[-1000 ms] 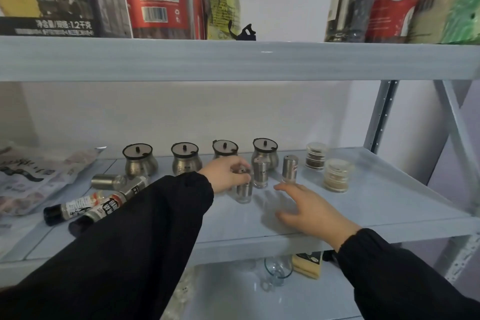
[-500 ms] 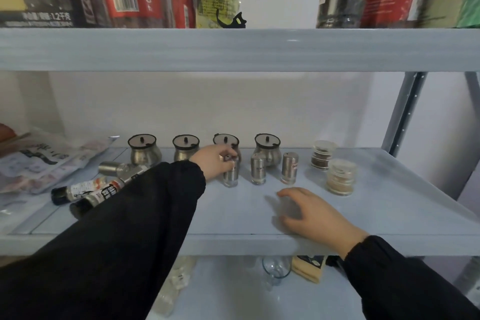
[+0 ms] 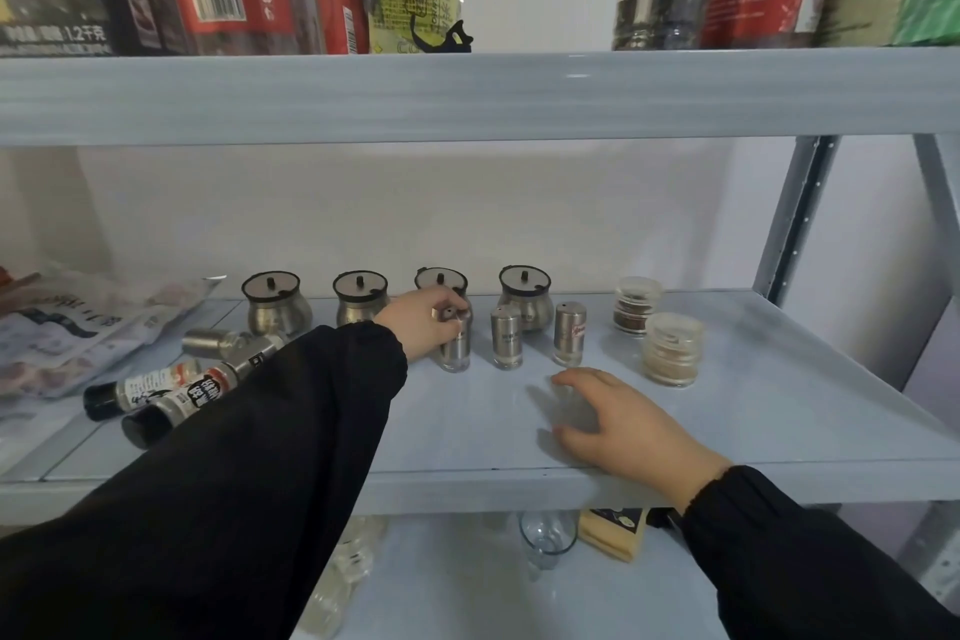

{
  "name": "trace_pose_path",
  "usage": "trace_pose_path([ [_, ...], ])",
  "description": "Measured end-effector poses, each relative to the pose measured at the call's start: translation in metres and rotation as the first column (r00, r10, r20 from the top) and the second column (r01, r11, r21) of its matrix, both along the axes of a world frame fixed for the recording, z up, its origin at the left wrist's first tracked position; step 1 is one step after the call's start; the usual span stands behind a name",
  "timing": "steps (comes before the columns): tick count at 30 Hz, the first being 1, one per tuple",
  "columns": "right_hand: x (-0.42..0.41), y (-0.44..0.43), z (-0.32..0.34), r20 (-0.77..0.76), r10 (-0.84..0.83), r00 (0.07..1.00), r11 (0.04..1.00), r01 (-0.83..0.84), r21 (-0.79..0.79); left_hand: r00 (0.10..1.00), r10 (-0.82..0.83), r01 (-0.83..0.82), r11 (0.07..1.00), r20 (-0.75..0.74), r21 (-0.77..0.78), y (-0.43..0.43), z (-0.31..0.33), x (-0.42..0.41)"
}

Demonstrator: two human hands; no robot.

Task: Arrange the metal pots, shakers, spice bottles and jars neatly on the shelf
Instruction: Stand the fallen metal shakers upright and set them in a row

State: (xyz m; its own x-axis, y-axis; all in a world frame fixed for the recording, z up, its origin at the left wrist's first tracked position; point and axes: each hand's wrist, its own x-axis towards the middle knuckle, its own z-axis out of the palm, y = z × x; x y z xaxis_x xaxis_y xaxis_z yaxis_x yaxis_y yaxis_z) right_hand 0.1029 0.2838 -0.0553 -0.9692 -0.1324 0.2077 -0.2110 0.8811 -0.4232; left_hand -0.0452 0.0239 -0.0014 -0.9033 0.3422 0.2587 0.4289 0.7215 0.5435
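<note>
1. While the left hand (image 3: pixel 423 322) gripped the top of an upright shaker (image 3: pixel 457 353) on the middle shelf (image 3: pixel 467 437), the right hand (image 3: pixel 623 424) rested on the shelf at 5 o'clock from it, fingers spread, holding nothing.
2. A second shaker (image 3: pixel 506 335) and a third shaker (image 3: pixel 569 333) stood in line at 3 o'clock from the gripped one.
3. Four metal pots (image 3: pixel 272 304) stood in a row at 12 o'clock, along the back.
4. Two jars (image 3: pixel 670 348) stood at 3 o'clock, beyond the third shaker.
5. Spice bottles (image 3: pixel 140 387) lay on their sides at 9 o'clock.
</note>
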Motion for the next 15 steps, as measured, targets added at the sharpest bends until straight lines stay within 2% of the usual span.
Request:
trace_pose_path([
  [5,-0.001,-0.007,0.004,-0.012,-0.011,1.0,1.0,0.01,-0.006,1.0,-0.006,0.006,1.0,0.005,-0.01,-0.003,0.0,-0.001],
  [9,-0.013,-0.021,0.015,-0.1,0.008,0.995,1.0,-0.01,-0.017,0.999,-0.033,0.033,0.999,-0.02,-0.018,-0.005,0.007,0.003],
  [12,-0.027,-0.032,0.024,-0.162,0.015,0.987,0.999,-0.02,-0.026,1.0,0.01,-0.01,1.0,-0.004,0.027,-0.029,0.02,0.004],
  [15,-0.035,-0.052,0.026,-0.224,0.038,0.974,0.999,-0.042,-0.009,0.998,0.065,-0.065,0.997,-0.008,-0.04,-0.073,0.028,-0.001],
])
